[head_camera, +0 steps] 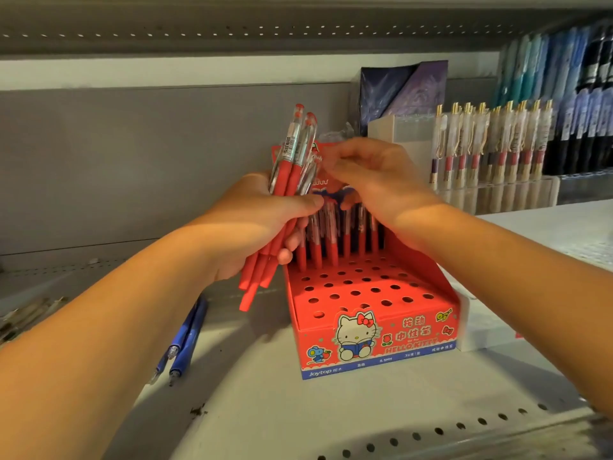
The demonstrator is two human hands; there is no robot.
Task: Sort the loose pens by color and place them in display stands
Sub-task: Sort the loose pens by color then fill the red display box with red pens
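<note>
Red pens (285, 180) fan out as a bundle in the left hand (262, 224), whose fingers and thumb curl round the red barrels, just left of the stand's back row; the right hand (374, 174) comes in from 3 o'clock with bent fingers, their tips at the bundle's clear upper barrels (blurred, so I cannot tell whether they pinch a pen); below both hands a row of red pens (331, 250) stands upright in the rear holes of the red display stand (381, 340); toward 6 o'clock its deck shows rows of open holes; at the stand's 8 o'clock two blue pens (182, 340) lie on the shelf (282, 410), apart from it; open shelf surface runs on to the perforated front edge; at 2 o'clock white-and-gold pens (491, 141) fill a clear stand (497, 197), well apart.
</note>
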